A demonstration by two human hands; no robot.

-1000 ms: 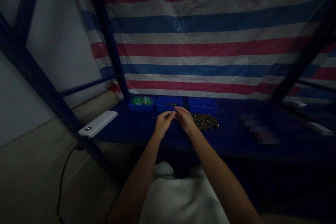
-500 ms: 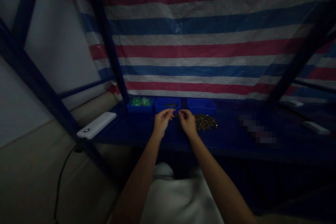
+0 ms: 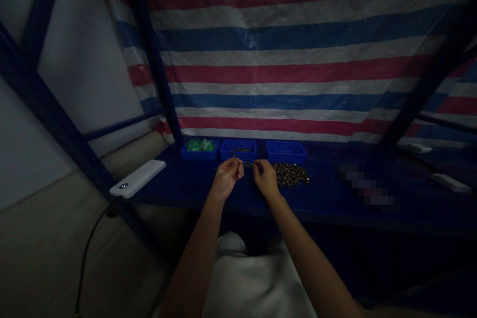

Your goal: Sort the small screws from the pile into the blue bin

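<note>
While the light is dim, both hands show clearly over the dark blue counter [image 3: 335, 194]. The left hand [image 3: 224, 180] and the right hand [image 3: 266, 179] are drawn close together, and each pinches its fingertips on one end of a thin piece [image 3: 248, 164]. The piece spans the narrow gap between them, just in front of the middle tray [image 3: 238, 149], and is too small and dark to tell what it is.

Three low blue trays stand in a row along the counter's far edge, right against the striped tarp [image 3: 298, 39]. The left tray [image 3: 200, 149] holds something green, the middle one a few dark bits, and the contents of the right tray [image 3: 286, 151] cannot be made out. A pile of small metal parts [image 3: 291, 174] lies just beside the right hand, on its outer side and in front of the right tray.

To the left, a white power bank [image 3: 137, 179] sits at the counter's corner and overhangs its edge, well apart from the left hand. A slanting blue post [image 3: 149, 49] rises behind that corner. Between the power bank and the left hand the counter is bare. Beyond the pile it runs on to the right, with a blurred patch lying on it. The near edge passes under both forearms, close to the person's lap.
</note>
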